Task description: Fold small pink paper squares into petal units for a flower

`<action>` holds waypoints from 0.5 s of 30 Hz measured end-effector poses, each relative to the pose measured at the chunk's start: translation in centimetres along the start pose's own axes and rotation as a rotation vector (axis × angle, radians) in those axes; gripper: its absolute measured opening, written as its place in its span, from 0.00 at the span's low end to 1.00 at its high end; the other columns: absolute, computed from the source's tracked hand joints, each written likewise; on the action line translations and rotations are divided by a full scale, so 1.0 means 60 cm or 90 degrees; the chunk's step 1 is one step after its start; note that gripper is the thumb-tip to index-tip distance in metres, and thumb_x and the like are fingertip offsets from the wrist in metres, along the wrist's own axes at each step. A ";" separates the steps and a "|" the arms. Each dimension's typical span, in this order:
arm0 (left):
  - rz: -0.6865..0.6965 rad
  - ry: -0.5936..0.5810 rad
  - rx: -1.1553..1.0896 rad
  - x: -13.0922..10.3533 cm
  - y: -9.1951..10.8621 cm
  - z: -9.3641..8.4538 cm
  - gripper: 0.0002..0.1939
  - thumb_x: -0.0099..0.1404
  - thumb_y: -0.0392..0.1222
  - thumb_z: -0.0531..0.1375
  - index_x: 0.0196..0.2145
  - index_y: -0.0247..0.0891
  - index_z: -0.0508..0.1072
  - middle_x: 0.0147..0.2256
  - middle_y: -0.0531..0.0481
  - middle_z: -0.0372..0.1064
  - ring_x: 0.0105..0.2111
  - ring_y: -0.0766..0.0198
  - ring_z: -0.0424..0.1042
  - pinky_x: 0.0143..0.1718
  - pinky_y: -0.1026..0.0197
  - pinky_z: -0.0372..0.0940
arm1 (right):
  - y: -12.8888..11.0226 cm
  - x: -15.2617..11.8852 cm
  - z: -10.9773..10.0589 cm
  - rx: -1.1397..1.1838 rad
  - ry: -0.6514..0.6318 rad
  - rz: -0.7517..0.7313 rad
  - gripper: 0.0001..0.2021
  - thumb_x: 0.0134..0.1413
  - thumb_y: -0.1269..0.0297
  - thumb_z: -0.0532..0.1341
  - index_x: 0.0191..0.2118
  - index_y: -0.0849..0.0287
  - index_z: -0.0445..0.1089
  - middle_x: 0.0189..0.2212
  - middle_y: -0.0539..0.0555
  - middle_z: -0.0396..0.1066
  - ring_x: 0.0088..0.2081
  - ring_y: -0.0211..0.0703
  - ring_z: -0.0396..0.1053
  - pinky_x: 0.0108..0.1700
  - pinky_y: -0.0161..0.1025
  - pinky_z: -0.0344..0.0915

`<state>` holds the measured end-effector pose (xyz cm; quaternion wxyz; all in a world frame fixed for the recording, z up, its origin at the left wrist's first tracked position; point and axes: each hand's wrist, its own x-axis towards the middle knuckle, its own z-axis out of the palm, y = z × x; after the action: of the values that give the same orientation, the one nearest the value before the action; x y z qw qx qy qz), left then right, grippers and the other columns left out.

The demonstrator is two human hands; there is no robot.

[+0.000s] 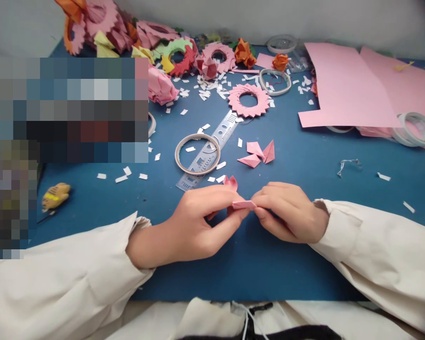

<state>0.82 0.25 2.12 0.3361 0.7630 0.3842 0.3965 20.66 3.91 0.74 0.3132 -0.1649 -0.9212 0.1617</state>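
Observation:
Between my two hands is a small folded piece of pink paper (243,204), held above the blue table near its front. My left hand (201,222) pinches it between thumb and fingers from the left. From the right, the fingertips of my right hand (286,208) are closed on its other end. A second pink paper part (230,182) pokes up behind my left fingers; whether it joins the held piece I cannot tell. Just beyond my hands lie several folded pink paper pieces (258,155). A roll of tape (197,154) rests on a clear plastic ruler (208,151) to their left.
A pink folded-paper ring (248,100) lies farther back, among scattered white paper scraps. Paper flowers and rings (177,56) crowd the far edge. Large pink sheets (350,85) and tape rolls (416,128) are at right. A small yellow toy (55,196) sits left, beside a blurred-out area.

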 end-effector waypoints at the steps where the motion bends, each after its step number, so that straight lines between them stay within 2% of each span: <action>1: -0.013 0.014 -0.001 0.001 0.001 0.000 0.04 0.60 0.30 0.59 0.32 0.34 0.74 0.26 0.51 0.73 0.25 0.69 0.69 0.28 0.67 0.65 | 0.000 0.000 -0.002 -0.013 0.023 0.007 0.05 0.58 0.72 0.54 0.40 0.64 0.63 0.29 0.55 0.71 0.30 0.36 0.69 0.31 0.33 0.66; 4: -0.044 0.027 -0.014 0.003 0.002 -0.001 0.05 0.60 0.31 0.59 0.29 0.34 0.75 0.25 0.50 0.74 0.25 0.68 0.71 0.28 0.67 0.67 | -0.001 0.004 -0.009 -0.074 0.066 -0.039 0.13 0.55 0.74 0.59 0.46 0.67 0.63 0.35 0.59 0.73 0.36 0.38 0.71 0.36 0.34 0.68; 6: -0.041 0.019 -0.027 0.004 0.002 -0.002 0.07 0.61 0.30 0.59 0.28 0.35 0.76 0.26 0.50 0.75 0.27 0.67 0.72 0.30 0.67 0.68 | -0.002 0.006 -0.012 -0.097 0.047 -0.070 0.14 0.55 0.75 0.58 0.48 0.68 0.62 0.35 0.60 0.73 0.37 0.39 0.72 0.36 0.34 0.69; 11: 0.004 0.021 -0.033 0.003 -0.001 -0.001 0.07 0.61 0.29 0.58 0.30 0.35 0.76 0.28 0.49 0.75 0.28 0.67 0.72 0.32 0.66 0.69 | -0.001 0.008 -0.012 -0.109 0.020 -0.035 0.16 0.58 0.74 0.55 0.53 0.65 0.60 0.35 0.58 0.74 0.36 0.37 0.72 0.35 0.34 0.69; 15: 0.031 0.026 0.008 0.001 -0.003 -0.001 0.06 0.60 0.29 0.59 0.31 0.35 0.76 0.29 0.48 0.75 0.28 0.67 0.72 0.32 0.67 0.69 | 0.000 0.007 -0.010 -0.115 0.018 -0.035 0.14 0.58 0.74 0.55 0.50 0.65 0.63 0.33 0.58 0.74 0.34 0.38 0.72 0.34 0.34 0.69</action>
<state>0.73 0.41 2.06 0.3136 0.7662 0.3745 0.4177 20.75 4.18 1.42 0.3140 -0.1695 -0.9318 0.0670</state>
